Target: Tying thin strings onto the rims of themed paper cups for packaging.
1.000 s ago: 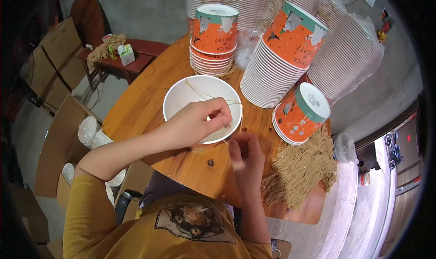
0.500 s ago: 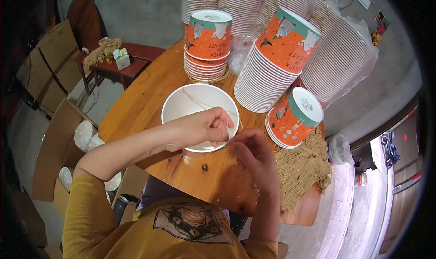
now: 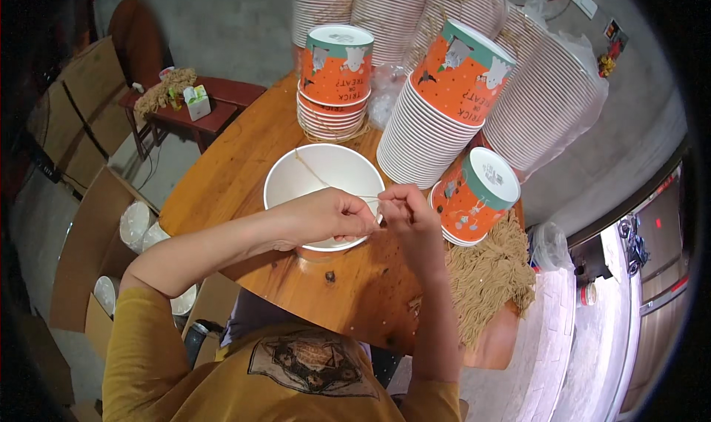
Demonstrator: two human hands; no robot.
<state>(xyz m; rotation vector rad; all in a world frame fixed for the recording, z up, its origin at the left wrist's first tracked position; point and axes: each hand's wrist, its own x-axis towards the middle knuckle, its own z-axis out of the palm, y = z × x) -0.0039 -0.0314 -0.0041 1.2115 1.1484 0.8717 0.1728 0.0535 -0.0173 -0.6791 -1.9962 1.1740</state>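
A white-lined paper bucket point(image 3: 296, 172) stands upright on the wooden table, its mouth facing up. A tan string point(image 3: 312, 167) runs over its far rim and across the inside toward my hands. My left hand point(image 3: 337, 213) is over the bucket's near right rim, its fingers pinched on the string. Close against it, my right hand point(image 3: 409, 216) pinches the string too, with thumb and forefinger at the rim. Where the string passes between my fingertips, it is mostly hidden.
Upside-down orange buckets stand in a short stack point(image 3: 335, 74), a tall stack point(image 3: 433, 126) and a small stack point(image 3: 474, 196). A bundle of tan strings point(image 3: 489, 274) lies at the table's right edge. Bagged stacks point(image 3: 548, 89) rise behind. A cardboard box point(image 3: 96, 237) holds buckets at left.
My right hand has moved up and closed its fingertips on the string beside the left hand. The left hand has turned slightly and stays at the rim.
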